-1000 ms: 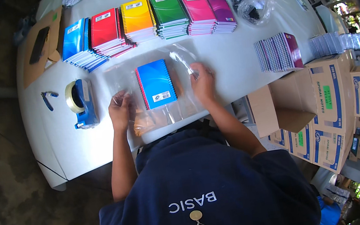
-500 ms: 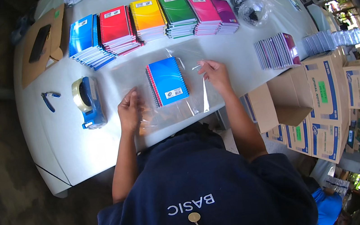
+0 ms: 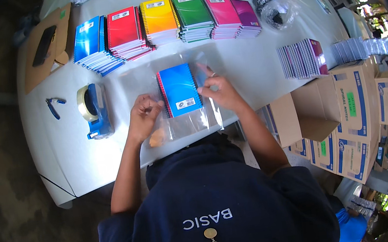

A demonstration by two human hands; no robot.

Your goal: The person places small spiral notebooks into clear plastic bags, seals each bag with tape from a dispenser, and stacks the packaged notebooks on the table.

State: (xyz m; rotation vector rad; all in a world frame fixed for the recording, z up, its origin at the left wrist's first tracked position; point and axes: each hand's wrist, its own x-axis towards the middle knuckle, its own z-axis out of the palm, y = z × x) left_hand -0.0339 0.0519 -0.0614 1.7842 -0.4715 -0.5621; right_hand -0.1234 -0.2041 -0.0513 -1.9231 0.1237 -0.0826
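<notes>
A blue notebook [image 3: 179, 87] lies flat on a clear plastic sheet [image 3: 175, 129], near the front edge of the white surface [image 3: 87, 167]. A bit of red shows along its left side.

The left hand [image 3: 145, 113] is by the left side of the notebook. Its fingers are bent, with the thumb close to them. The right hand [image 3: 220, 91] is by the other side, with its fingers curled in too. The plastic is see-through, so I cannot tell if the fingers of either hand are pinching it.

Behind the notebook is a row of notebook piles: blue [image 3: 87, 39], red [image 3: 123, 27], yellow [image 3: 157, 15], green [image 3: 192, 11], pink [image 3: 222, 12] and purple [image 3: 245, 12]. A blue tape holder [image 3: 99, 109] sits to the left, with a small blue tool [image 3: 56, 107] near it. On the right, more notebooks [image 3: 299, 59] stand in a bunch, near an open brown box [image 3: 317, 109].
</notes>
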